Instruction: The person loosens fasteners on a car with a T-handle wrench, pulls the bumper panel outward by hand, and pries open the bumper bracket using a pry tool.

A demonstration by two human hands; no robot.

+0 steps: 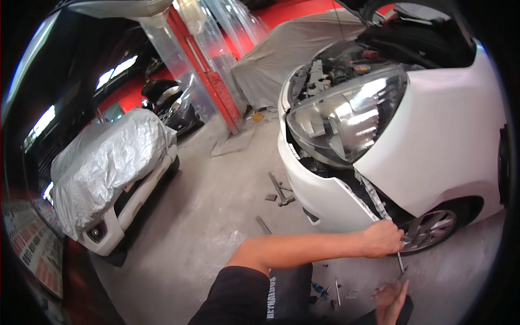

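Observation:
My left hand [383, 238] is closed in a fist at the lower rear corner of the white car's loosened front bumper [330, 197], beside the front wheel [433, 230]. A slim metal tool [401, 262] sticks out below that fist; its kind cannot be made out. Just beneath the tool's lower end is my right hand [391, 304], fingers stretched and apart, with nothing visible in it. A gap runs between the bumper and the white fender [439, 141], showing a pale bracket [371, 195]. Above it sits the headlight [352, 116], under the raised hood.
A hammer [283, 198] and a small dark block [271, 197] lie on the concrete floor. Near my legs are a blue-handled tool [320, 289] and a metal wrench-like tool [337, 292]. A silver-covered car [114, 162] stands left; a red post [208, 76] rises behind.

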